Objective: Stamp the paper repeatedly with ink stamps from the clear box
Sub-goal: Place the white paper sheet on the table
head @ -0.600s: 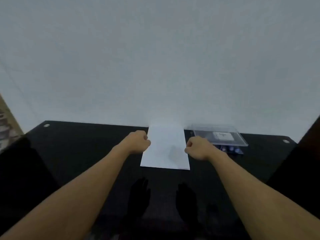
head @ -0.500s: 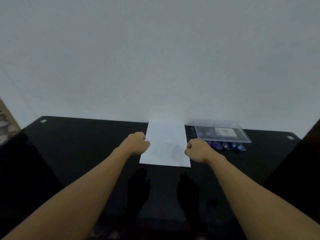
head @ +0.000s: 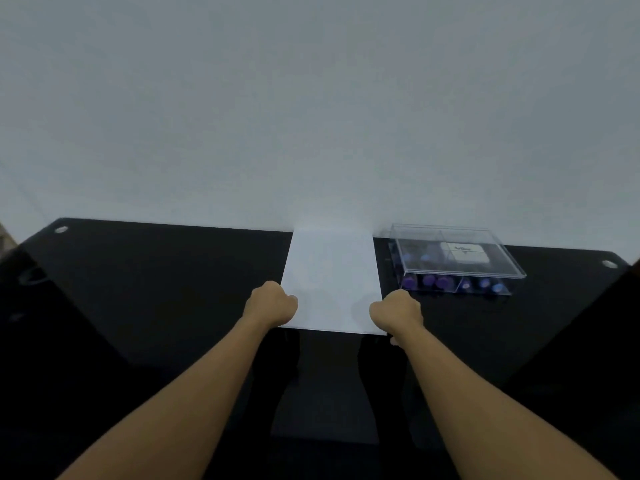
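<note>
Overhead, a plain pale grey wall [head: 311, 116] backs the glossy black table [head: 156, 289]; left hand [head: 271, 308] and right hand [head: 397, 313], fingers curled, pinch the white rectangular paper sheet [head: 330, 271] beside the lidded clear plastic box [head: 453, 261].

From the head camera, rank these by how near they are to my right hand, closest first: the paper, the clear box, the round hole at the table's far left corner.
1. Paper: touching the right hand at its near right corner.
2. Clear box: further back, to the right.
3. Round hole: far left corner of the table, well past the left hand.

Bare desk setting: glossy black table [head: 173, 289], plain white wall [head: 311, 116]
</note>
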`<action>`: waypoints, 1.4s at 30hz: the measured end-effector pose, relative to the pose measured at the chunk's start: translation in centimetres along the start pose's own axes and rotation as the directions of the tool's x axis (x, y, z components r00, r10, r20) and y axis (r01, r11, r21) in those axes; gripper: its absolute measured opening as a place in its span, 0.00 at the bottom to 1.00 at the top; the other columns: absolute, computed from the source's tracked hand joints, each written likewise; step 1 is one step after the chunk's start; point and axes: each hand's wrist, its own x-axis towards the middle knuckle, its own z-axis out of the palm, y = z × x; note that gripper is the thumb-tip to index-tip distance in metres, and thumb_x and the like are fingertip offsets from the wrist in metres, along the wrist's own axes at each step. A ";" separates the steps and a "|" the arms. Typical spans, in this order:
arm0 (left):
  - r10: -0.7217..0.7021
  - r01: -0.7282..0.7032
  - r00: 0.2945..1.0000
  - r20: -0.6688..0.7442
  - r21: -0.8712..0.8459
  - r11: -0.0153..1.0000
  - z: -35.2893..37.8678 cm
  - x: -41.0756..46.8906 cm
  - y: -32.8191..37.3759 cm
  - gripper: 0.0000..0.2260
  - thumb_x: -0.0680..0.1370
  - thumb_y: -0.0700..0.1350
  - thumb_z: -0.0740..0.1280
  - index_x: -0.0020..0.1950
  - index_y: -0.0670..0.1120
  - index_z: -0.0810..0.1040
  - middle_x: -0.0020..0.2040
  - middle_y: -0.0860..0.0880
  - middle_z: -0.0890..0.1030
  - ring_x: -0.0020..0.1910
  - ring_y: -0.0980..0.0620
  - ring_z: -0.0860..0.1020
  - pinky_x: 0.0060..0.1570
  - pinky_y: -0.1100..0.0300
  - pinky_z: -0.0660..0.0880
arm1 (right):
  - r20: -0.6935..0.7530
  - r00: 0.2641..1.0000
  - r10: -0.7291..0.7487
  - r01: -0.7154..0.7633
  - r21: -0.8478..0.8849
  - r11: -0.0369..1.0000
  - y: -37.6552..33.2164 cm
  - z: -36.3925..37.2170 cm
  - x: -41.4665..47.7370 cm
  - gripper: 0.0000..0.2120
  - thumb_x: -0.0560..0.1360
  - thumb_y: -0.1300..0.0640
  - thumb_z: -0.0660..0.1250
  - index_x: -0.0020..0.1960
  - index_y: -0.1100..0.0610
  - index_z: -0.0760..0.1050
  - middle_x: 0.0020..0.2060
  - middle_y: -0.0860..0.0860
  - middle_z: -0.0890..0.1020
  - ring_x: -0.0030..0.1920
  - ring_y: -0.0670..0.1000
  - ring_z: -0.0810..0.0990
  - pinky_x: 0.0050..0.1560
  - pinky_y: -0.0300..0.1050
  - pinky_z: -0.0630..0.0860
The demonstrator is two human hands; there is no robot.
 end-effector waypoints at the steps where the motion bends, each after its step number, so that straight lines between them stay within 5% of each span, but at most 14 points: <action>1: -0.015 0.015 1.000 -0.005 -0.027 1.000 0.1 0.2 0.1 0.12 0.78 0.44 0.63 0.37 0.44 0.64 0.35 0.49 0.69 0.31 0.52 0.66 0.30 0.60 0.63 | -0.012 1.000 0.013 -0.013 0.014 1.000 -0.2 0.2 0.1 0.07 0.74 0.62 0.62 0.38 0.57 0.67 0.43 0.56 0.77 0.42 0.59 0.77 0.48 0.53 0.82; 6: -0.120 0.112 0.991 -0.052 -0.136 0.984 0.8 1.0 0.4 0.10 0.77 0.40 0.64 0.38 0.43 0.67 0.37 0.48 0.72 0.32 0.51 0.69 0.30 0.60 0.65 | -0.041 0.996 0.081 -0.080 0.023 0.996 -0.9 0.7 0.2 0.03 0.76 0.61 0.64 0.50 0.60 0.73 0.41 0.54 0.76 0.45 0.57 0.79 0.48 0.51 0.81; 11: -0.220 0.199 0.973 -0.064 -0.240 0.950 1.5 1.9 0.8 0.05 0.76 0.39 0.64 0.41 0.42 0.71 0.43 0.46 0.76 0.38 0.48 0.74 0.40 0.57 0.74 | -0.027 0.991 0.129 -0.128 0.044 0.991 -0.8 1.0 0.5 0.12 0.76 0.60 0.64 0.59 0.61 0.76 0.55 0.58 0.81 0.53 0.59 0.80 0.55 0.51 0.80; 14: -0.278 0.263 0.960 -0.032 -0.244 0.934 1.4 2.2 1.4 0.10 0.76 0.41 0.65 0.55 0.40 0.76 0.56 0.42 0.77 0.53 0.43 0.77 0.57 0.51 0.76 | -0.002 0.987 0.159 -0.159 0.065 0.985 -0.9 0.9 0.4 0.15 0.75 0.60 0.63 0.61 0.62 0.76 0.58 0.59 0.79 0.55 0.60 0.79 0.57 0.55 0.81; 17: -0.334 0.325 0.942 -0.029 -0.168 0.931 1.5 2.3 1.5 0.18 0.78 0.43 0.64 0.67 0.40 0.71 0.69 0.39 0.68 0.64 0.39 0.71 0.59 0.53 0.70 | -0.019 0.987 0.161 -0.159 0.078 0.984 -0.8 0.8 0.4 0.15 0.75 0.60 0.64 0.60 0.62 0.76 0.57 0.59 0.80 0.55 0.61 0.80 0.56 0.55 0.81; 20: -0.303 0.290 0.952 -0.034 -0.206 0.935 1.6 2.6 1.7 0.12 0.77 0.41 0.64 0.59 0.39 0.76 0.56 0.41 0.77 0.52 0.43 0.77 0.54 0.52 0.77 | -0.055 0.988 0.144 -0.138 0.095 0.986 -0.8 0.8 0.7 0.11 0.77 0.61 0.65 0.58 0.62 0.76 0.56 0.58 0.80 0.53 0.60 0.81 0.51 0.51 0.81; 24: -0.293 0.275 0.956 -0.013 -0.309 0.911 1.0 2.6 2.6 0.06 0.78 0.39 0.64 0.55 0.39 0.72 0.41 0.46 0.71 0.35 0.50 0.71 0.39 0.56 0.73 | -0.055 0.990 0.133 -0.123 0.164 0.979 -1.5 0.9 0.9 0.06 0.76 0.62 0.65 0.53 0.62 0.75 0.53 0.59 0.79 0.51 0.60 0.80 0.53 0.56 0.82; 26: -0.297 0.284 0.955 0.020 -0.352 0.892 0.8 3.0 2.6 0.13 0.79 0.39 0.65 0.63 0.37 0.72 0.49 0.45 0.74 0.36 0.50 0.71 0.39 0.57 0.71 | -0.021 0.989 0.145 -0.137 0.201 0.970 -1.6 1.1 0.9 0.06 0.76 0.63 0.65 0.53 0.62 0.75 0.53 0.59 0.79 0.51 0.61 0.80 0.55 0.57 0.82; 29: -0.318 0.350 0.936 0.148 -0.455 0.819 0.5 3.3 2.4 0.19 0.79 0.37 0.64 0.70 0.35 0.68 0.60 0.42 0.76 0.51 0.46 0.77 0.54 0.57 0.75 | 0.006 0.987 0.159 -0.155 0.258 0.954 -1.3 1.5 1.2 0.10 0.77 0.63 0.63 0.58 0.62 0.75 0.53 0.59 0.79 0.51 0.60 0.79 0.55 0.52 0.80; 32: -0.282 0.337 0.941 0.185 -0.498 0.799 0.5 3.2 2.3 0.18 0.77 0.34 0.66 0.66 0.35 0.72 0.48 0.43 0.77 0.45 0.47 0.78 0.54 0.55 0.76 | 0.038 0.982 0.186 -0.188 0.335 0.923 -1.2 1.8 1.4 0.15 0.75 0.63 0.64 0.61 0.63 0.76 0.53 0.57 0.79 0.50 0.60 0.80 0.55 0.53 0.81; 37: -0.256 0.289 0.957 0.134 -0.497 0.818 0.7 4.0 1.3 0.23 0.70 0.36 0.68 0.65 0.39 0.72 0.54 0.40 0.79 0.47 0.40 0.82 0.47 0.46 0.82 | 0.051 0.982 0.181 -0.187 0.353 0.917 -1.1 2.1 2.1 0.16 0.70 0.63 0.65 0.57 0.62 0.78 0.52 0.58 0.82 0.48 0.60 0.82 0.51 0.57 0.84; 42: -0.217 0.230 0.973 0.083 -0.479 0.847 0.1 2.7 0.2 0.08 0.74 0.36 0.68 0.53 0.40 0.78 0.50 0.42 0.80 0.47 0.42 0.81 0.46 0.45 0.82 | 0.053 0.986 0.158 -0.166 0.303 0.938 -0.5 1.0 2.0 0.10 0.76 0.64 0.64 0.57 0.64 0.75 0.53 0.58 0.78 0.45 0.59 0.79 0.45 0.54 0.83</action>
